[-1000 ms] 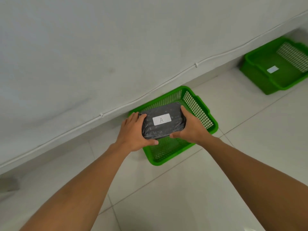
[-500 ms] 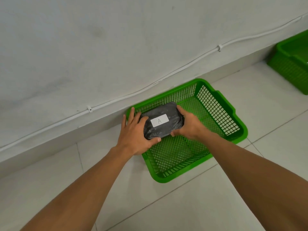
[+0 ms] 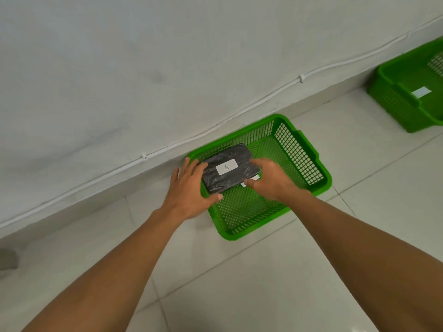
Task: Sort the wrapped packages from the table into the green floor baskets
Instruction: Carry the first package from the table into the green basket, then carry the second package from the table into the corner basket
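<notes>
Black wrapped package (image 3: 221, 179), labelled A, in the far-left corner of the near green basket (image 3: 311, 149); left hand (image 3: 189, 188) spread flat against its left end, right hand (image 3: 271, 179) gripping its right end

Glossy crinkled plastic wrap on the dark package (image 3: 229, 168), perforated green plastic basket (image 3: 299, 149), smooth, perhaps ceramic, floor tiles (image 3: 239, 283)

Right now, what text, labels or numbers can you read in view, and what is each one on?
"A": handwritten on the white label on top of the black wrapped package, at the near green basket.
White tag inside the far green basket: too small to read.
White slip by the right hand: mostly hidden, nothing readable.
</notes>
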Demonstrator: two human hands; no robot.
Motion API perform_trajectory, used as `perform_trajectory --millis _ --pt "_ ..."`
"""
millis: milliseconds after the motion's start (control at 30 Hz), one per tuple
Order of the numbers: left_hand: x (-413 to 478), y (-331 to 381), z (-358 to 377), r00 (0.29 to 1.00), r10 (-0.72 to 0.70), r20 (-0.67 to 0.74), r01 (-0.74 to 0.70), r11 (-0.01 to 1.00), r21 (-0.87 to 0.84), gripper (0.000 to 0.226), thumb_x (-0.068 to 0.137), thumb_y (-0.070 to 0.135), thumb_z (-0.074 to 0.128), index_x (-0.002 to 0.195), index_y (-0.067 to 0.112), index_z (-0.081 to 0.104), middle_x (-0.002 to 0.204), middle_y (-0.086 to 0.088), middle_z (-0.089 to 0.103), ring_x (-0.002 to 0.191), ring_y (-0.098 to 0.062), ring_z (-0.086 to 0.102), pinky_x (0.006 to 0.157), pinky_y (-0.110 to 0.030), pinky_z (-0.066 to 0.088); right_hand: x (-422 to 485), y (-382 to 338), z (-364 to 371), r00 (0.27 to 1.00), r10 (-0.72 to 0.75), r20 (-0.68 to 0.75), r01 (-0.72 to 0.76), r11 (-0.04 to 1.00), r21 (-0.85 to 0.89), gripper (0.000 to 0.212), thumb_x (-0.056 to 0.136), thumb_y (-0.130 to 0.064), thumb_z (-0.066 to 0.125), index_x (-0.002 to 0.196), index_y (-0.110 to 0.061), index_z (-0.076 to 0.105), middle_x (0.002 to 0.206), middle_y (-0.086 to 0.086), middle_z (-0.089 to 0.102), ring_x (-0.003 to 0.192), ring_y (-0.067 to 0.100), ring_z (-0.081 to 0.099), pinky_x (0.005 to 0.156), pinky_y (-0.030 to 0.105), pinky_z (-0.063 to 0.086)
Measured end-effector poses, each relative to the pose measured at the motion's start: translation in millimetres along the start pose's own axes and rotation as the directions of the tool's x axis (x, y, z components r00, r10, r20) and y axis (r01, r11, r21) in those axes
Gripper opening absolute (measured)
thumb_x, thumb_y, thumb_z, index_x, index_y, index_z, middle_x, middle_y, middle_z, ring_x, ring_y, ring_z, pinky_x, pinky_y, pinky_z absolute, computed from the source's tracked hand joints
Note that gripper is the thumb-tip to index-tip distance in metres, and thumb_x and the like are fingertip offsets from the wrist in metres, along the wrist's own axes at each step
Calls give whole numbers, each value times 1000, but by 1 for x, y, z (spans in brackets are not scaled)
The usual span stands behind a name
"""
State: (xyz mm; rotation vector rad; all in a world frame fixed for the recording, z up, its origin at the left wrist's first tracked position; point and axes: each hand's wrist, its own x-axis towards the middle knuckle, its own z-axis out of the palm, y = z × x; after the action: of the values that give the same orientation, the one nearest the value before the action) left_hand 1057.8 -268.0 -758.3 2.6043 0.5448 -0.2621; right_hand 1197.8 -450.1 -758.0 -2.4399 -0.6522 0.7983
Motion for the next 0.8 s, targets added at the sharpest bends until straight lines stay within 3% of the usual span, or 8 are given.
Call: perform_trajectory --millis 167,333,500,600,800 --pt "-78 46 -108 998 -48 38 51 995 -83 92 77 52 72 150 18 26 159 -8 24 146 -22 21 118 -44 14 -101 -72 -69 999 7 47 -8 1000 24 64 86 -27 73 141 -9 48 145 13 48 133 26 45 109 30 30" --pt "-175 109 -245 993 -117 34 120 982 -144 85 81 47 70 150 20 27 158 -3 27 143 -21 26 113 -36 19 -207 -168 -168 998 -15 67 12 999 41 58 88 -27 70 140 -11 49 144 9 49 131 23 46 106 28 33" --pt "-280 163 -380 984 -175 -9 169 961 -217 80 83 46 69 148 21 30 156 1 32 139 -22 33 110 -37 27 -312 -277 -254 997 -72 41 68 995 79 50 89 -27 68 135 -12 55 136 7 56 120 20 54 92 21 36" --pt "-342 180 -444 971 -230 -57 208 942 -264 80 82 48 69 148 22 30 155 2 34 138 -23 35 109 -36 30 -369 -339 -286 991 -130 43 125 987 102 47 88 -26 69 131 -11 57 128 9 60 111 18 57 87 20 37" --pt "-468 176 -529 931 -336 -141 279 906 -318 81 83 49 68 149 24 28 157 2 31 139 -24 35 111 -40 31 -460 -450 -302 956 -287 52 282 955 93 47 90 -25 68 133 -13 54 135 9 56 117 21 55 97 29 43"
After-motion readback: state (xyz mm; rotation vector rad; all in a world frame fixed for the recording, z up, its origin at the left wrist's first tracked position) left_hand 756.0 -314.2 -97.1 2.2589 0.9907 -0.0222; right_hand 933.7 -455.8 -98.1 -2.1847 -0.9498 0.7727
